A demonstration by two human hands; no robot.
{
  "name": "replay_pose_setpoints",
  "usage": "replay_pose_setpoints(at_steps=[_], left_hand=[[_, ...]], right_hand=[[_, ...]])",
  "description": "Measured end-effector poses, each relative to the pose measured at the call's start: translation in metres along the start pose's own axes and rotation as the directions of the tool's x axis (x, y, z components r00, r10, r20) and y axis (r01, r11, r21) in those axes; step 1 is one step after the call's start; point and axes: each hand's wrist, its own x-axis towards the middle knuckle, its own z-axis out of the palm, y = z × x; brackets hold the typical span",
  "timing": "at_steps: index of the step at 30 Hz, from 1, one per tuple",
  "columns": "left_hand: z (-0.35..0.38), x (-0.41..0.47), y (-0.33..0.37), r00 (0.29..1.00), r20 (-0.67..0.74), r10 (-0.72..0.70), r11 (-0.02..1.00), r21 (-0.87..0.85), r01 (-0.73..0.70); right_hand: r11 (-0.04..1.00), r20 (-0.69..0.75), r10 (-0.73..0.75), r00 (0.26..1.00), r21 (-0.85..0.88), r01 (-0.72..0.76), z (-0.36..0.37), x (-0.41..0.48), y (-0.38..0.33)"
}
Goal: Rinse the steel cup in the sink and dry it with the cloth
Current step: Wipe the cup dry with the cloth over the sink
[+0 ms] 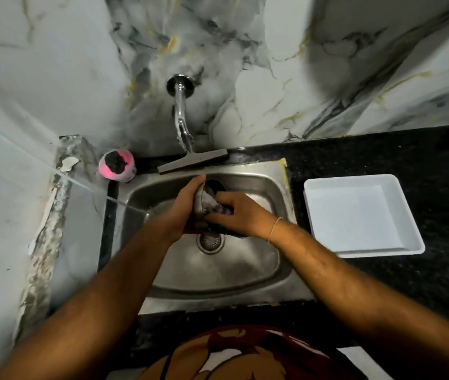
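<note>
over the sink [256,272], left hand [179,209] grips the steel cup [200,204]; right hand [241,215] presses the cloth [215,202] inside; no writing legible.

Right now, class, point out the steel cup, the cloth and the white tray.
steel cup [198,200]: head view, its outer wall beside the left hand.
cloth [215,202]: head view, the bunched part inside the cup's mouth.
white tray [409,244]: head view, its near right rim.

Bare forearms, thread bracelet [274,229], maroon printed shirt [245,352].
</note>
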Motion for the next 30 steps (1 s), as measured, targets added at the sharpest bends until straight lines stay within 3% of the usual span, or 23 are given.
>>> replay_pose_setpoints(at_steps=[4,9,11,13,15,18,20,22,24,25,27,28,30], left_hand=[[-0.015,-0.003,-0.002,0.980,0.087,-0.179,0.984,-0.001,0.180],[-0.014,-0.008,-0.023,0.966,0.136,-0.220,0.975,-0.004,0.222],[-0.017,-0.009,-0.025,0.976,0.176,-0.130,0.991,-0.019,0.135],[-0.018,-0.013,-0.025,0.956,0.290,0.036,0.996,-0.087,-0.011],[-0.010,-0.016,-0.026,0.926,0.326,0.192,0.977,0.026,-0.212],[0.003,-0.019,-0.023,0.912,0.246,0.329,0.901,0.208,-0.381],[0.002,-0.017,-0.021,0.930,0.226,0.289,0.921,0.198,-0.334],[-0.001,-0.014,-0.017,0.951,0.229,0.209,0.948,0.189,-0.254],[-0.004,-0.010,-0.016,0.960,0.261,0.098,0.959,0.234,-0.161],[-0.004,-0.009,-0.016,0.961,0.275,0.026,0.955,0.279,-0.105],[-0.004,-0.006,-0.016,0.948,0.303,-0.099,0.928,0.372,-0.022],[-0.004,-0.005,-0.015,0.942,0.310,-0.126,0.917,0.398,-0.008],[-0.007,-0.003,-0.013,0.957,0.277,-0.086,0.937,0.349,-0.016]], right_hand=[[0.890,0.119,-0.212,0.970,-0.387,0.242,0.015,-0.028,0.004],[0.768,0.060,-0.299,0.952,-0.577,0.278,0.023,-0.038,0.011],[0.836,-0.019,-0.283,0.959,-0.496,0.236,0.021,-0.037,0.018],[0.967,-0.151,-0.201,0.968,-0.189,0.171,0.014,-0.033,0.022],[0.976,-0.223,-0.140,0.965,0.134,0.173,0.009,-0.023,0.022],[0.961,-0.110,-0.125,0.986,0.236,0.148,0.000,-0.015,0.012],[0.977,-0.012,-0.120,0.993,0.176,0.121,-0.007,-0.014,0.013],[0.979,0.064,-0.160,0.985,-0.114,0.166,-0.011,-0.019,0.016],[0.774,0.122,-0.279,0.953,-0.558,0.298,-0.006,-0.026,0.022],[0.645,0.147,-0.358,0.922,-0.675,0.358,-0.001,-0.032,0.025],[0.561,0.159,-0.429,0.889,-0.724,0.401,0.013,-0.043,0.033],[0.580,0.143,-0.422,0.895,-0.716,0.388,0.017,-0.045,0.036],[0.715,0.034,-0.371,0.928,-0.627,0.309,0.016,-0.045,0.040]])
